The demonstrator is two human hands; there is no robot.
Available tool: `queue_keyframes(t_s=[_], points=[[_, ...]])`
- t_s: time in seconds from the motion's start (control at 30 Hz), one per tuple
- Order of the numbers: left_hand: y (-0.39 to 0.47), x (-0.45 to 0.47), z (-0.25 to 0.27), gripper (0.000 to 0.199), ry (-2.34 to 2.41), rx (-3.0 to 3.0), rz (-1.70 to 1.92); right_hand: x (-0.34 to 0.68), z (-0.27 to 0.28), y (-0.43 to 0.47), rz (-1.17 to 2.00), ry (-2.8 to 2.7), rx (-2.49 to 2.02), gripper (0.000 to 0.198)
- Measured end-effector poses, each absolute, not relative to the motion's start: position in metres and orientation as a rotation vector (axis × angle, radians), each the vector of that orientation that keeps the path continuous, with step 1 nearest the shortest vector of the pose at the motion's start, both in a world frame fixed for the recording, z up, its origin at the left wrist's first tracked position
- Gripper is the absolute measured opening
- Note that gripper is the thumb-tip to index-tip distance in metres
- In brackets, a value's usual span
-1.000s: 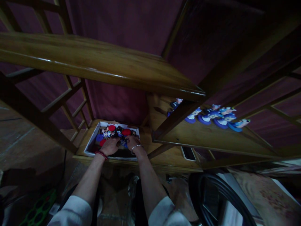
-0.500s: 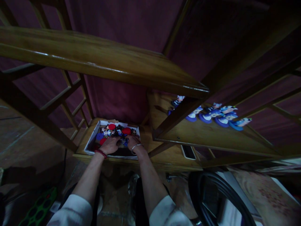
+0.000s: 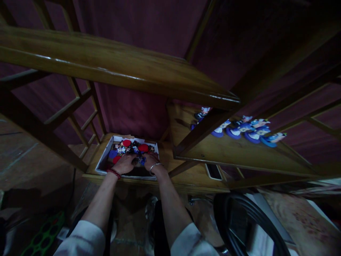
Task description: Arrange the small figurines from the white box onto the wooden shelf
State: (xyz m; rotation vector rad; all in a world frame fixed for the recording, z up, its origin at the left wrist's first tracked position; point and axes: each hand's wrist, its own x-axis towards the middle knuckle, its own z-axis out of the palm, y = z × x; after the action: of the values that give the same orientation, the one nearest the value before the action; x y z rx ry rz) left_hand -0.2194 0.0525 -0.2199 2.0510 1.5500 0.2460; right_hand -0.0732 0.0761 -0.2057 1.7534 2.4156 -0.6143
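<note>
In the lower-middle of the frame, the left hand and right hand face each other, fingers bent inward; the dimness hides how far each set is parted or whether either grips. Between the fingertips, right beside both, lies a small dark-and-blue plastic figurine. Compared with half a second ago, its blue part shows brighter near the right fingers, while both hands have barely moved.

Around them is a shallow white cardboard box, with a round red disc beyond the right hand and a round blue disc left of the left hand. Right of centre, a row of blue-based figurines stands on a brown wooden shelf.
</note>
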Motion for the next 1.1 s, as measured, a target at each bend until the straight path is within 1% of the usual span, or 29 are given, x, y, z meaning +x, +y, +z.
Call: queue_keyframes(t_s=[0.23,0.43,0.67,0.93,1.1], points=[[0.052,-0.219,-0.219,0.031,1.558,2.052,0.229,-0.071,-0.203,0.076,-0.645,2.388,1.785,0.037],[0.052,-0.218,-0.219,0.027,1.564,2.042,0.231,-0.068,-0.203,0.072,-0.722,2.342,1.713,0.033],[0.052,-0.218,-0.217,0.028,1.553,2.055,0.222,-0.068,-0.213,0.077,-0.815,2.368,1.771,0.040],[0.052,-0.216,-0.215,0.028,1.571,2.071,0.224,-0.064,-0.209,0.075,-0.861,2.428,1.843,0.043],[0.053,-0.216,-0.216,0.029,1.594,2.053,0.250,-0.064,-0.212,0.074,-1.011,2.394,1.921,0.043]])
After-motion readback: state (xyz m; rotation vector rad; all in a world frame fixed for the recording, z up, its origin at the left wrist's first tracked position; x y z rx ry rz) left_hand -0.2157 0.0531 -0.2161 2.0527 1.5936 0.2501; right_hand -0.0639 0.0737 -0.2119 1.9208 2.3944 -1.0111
